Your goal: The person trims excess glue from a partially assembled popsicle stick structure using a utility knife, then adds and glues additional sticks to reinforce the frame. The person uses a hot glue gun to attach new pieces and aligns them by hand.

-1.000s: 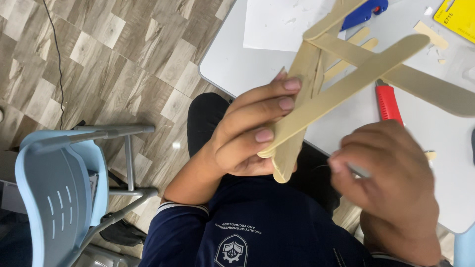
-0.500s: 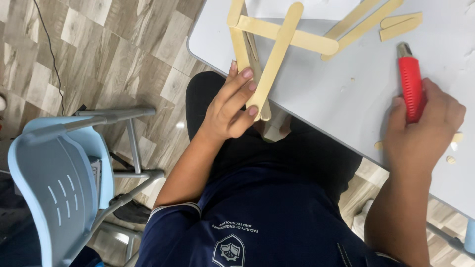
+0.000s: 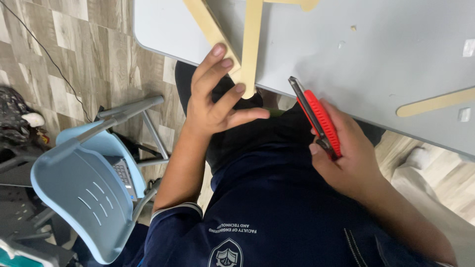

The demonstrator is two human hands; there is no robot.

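Note:
My left hand [image 3: 213, 101] pinches the lower ends of a frame of glued flat wooden sticks [image 3: 247, 44] at the near edge of the grey table [image 3: 376, 54]; the frame runs up out of view. My right hand [image 3: 346, 158] grips a red utility knife [image 3: 319, 118], its dark tip pointing up toward the table edge, a little to the right of the sticks. A single loose wooden stick [image 3: 435, 103] lies on the table at the right.
A light blue plastic chair [image 3: 84, 183] with a metal frame stands on the wood-pattern floor at the left, a laptop on its seat. A black cable [image 3: 44, 49] runs across the floor. Small scraps dot the tabletop.
The right hand has picked the red knife up off the table and brought it toward the sticks. The left hand keeps hold of the stick frame at the table edge.

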